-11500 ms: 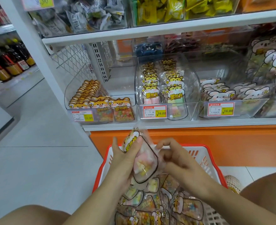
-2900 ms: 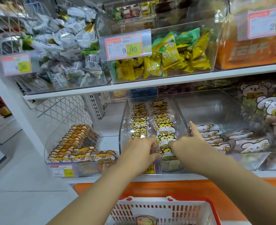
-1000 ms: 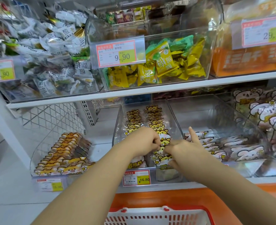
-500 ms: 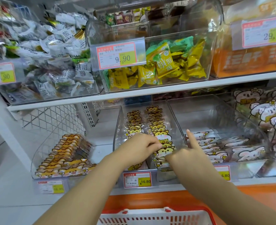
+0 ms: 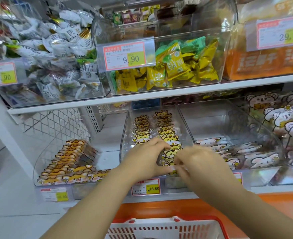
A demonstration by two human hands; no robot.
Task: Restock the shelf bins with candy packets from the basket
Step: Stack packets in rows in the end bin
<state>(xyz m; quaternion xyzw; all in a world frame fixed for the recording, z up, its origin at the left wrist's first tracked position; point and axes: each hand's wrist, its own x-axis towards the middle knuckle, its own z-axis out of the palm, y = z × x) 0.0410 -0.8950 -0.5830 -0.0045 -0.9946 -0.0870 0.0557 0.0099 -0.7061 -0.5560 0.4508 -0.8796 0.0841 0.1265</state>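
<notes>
Head: hands [image 5: 143, 158] on candy packets [image 5: 172, 152]

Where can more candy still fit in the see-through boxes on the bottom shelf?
The back of the right bin, behind the koala packets, is bare. So is the floor of the left bin, right of the tiger packets. The middle bin is crowded: two rows of cat packets, left hand and right hand at its front.

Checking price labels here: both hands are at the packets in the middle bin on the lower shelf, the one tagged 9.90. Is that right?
Not quite. The head view shows the tag on that middle bin reads 16.80; the 9.90 tags sit on the upper shelf. The left hand and right hand are indeed at its packets.
</notes>
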